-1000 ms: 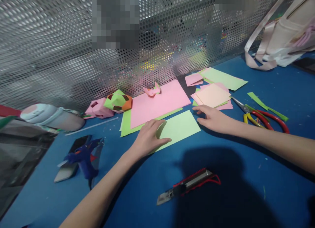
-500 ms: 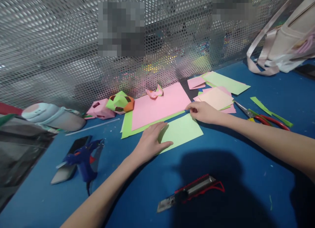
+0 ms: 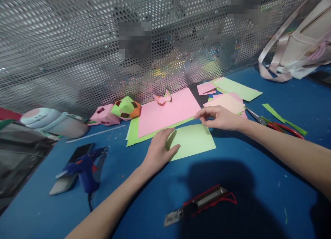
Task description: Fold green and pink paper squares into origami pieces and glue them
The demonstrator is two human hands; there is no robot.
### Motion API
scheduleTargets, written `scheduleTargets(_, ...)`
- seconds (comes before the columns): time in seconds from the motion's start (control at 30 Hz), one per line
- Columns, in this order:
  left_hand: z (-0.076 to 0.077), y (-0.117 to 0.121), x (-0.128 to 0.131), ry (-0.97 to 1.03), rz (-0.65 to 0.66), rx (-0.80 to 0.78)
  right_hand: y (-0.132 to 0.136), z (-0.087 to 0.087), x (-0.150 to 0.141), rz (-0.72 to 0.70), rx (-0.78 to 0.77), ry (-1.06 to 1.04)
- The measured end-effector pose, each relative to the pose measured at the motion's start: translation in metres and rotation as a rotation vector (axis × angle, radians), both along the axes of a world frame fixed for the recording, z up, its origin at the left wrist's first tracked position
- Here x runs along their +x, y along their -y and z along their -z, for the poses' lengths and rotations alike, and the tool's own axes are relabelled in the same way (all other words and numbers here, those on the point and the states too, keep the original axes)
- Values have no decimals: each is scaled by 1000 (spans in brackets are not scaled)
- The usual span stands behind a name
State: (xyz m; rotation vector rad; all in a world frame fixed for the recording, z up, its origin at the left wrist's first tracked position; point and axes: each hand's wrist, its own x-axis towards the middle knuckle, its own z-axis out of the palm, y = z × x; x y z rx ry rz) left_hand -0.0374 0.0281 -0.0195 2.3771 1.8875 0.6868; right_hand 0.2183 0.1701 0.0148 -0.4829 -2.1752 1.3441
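My left hand [image 3: 161, 146] rests on the left end of a pale green sheet of paper [image 3: 193, 141], thumb and fingers spread, pressing it to the table. Over that sheet's far right corner is my right hand [image 3: 219, 118]; its fingers are curved, the thumb stands apart from the forefinger, and nothing shows between them. Whether the thumb touches the sheet I cannot tell. Just beyond lies a larger pink sheet [image 3: 170, 113] on bright green paper [image 3: 133, 137]. On the near side is a red and black utility knife [image 3: 199, 203].
A blue glue gun [image 3: 86, 172] lies across a phone [image 3: 63, 184] at left. Folded paper shapes [image 3: 126, 107] and a bottle [image 3: 55, 122] line the perforated metal screen [image 3: 77, 56]. At right are paper pieces [image 3: 227, 101], scissors [image 3: 279, 127], green strips [image 3: 284, 119] and a bag [image 3: 297, 49].
My right hand has moved left to the pale green sheet's far right corner. The sheet has turned slightly, its right end nearer to me. My left hand stays on it.
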Motion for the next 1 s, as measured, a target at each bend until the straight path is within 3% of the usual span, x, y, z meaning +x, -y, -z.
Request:
scheduleTargets(0.13, 2, -1, 3, 3, 35, -9, 5, 0, -2, -67, -126, -41)
scheduleTargets(0.33, -4, -1, 6, 78, 23, 68, 8, -4, -2, -191, -149, -33)
scheduleTargets(0.43, -7, 0, 7, 116, 13, 86, 11, -14, 0, -1, -38, -52)
scheduleTargets(0.53, -6, 0, 6, 135, 49, 90, 30, -28, 10, 282, 263, -23)
scheduleTargets(0.57, -5, 0, 5, 126, 62, 94, 42, -32, 16, 258, 376, -10)
scheduleTargets(0.63, -5, 0, 4, 78, 81, 101, 71, -35, 28, -24, 555, 94)
scheduleTargets(0.7, -5, -1, 2, 17, 73, 104, 101, -32, 39, -289, 652, 197)
scheduleTargets(0.77, -7, -2, -1, -31, 58, 96, 127, -22, 45, -414, 653, 322)
scheduleTargets(0.9, -12, -2, -9, -117, 15, 68, 157, 1, 44, -348, 765, 382)
scheduleTargets(1.0, -16, 0, -13, -171, -37, 39, 165, 12, 38, -242, 753, 393)
